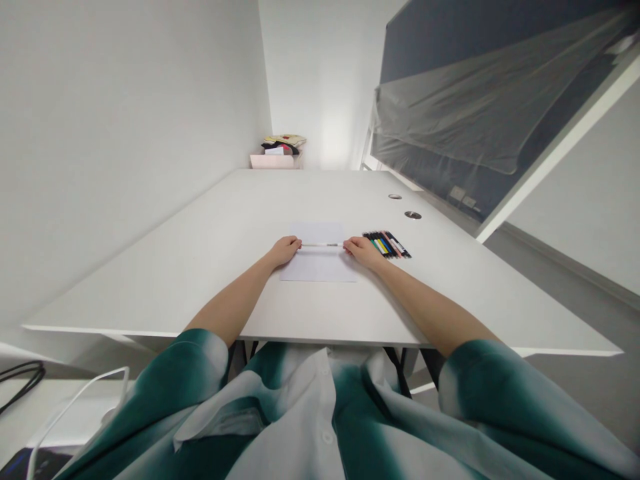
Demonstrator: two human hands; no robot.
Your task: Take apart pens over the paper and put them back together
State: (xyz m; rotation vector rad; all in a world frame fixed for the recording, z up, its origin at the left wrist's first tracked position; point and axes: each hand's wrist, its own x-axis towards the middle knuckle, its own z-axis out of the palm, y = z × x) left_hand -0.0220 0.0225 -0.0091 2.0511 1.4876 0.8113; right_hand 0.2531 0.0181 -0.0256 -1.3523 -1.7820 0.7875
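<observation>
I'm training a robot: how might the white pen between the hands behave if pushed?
The white pen runs straight, so it's probably stiff. Its slimness suggests little weight. Being rod-like, it may roll on the flat table.

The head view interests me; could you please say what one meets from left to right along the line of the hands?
Left hand, white pen, right hand, row of coloured pens.

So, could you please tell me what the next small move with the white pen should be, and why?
Perhaps loosen the left hand and let the right hand take the white pen alone, since the two hands grip it at opposite ends over the paper.
</observation>
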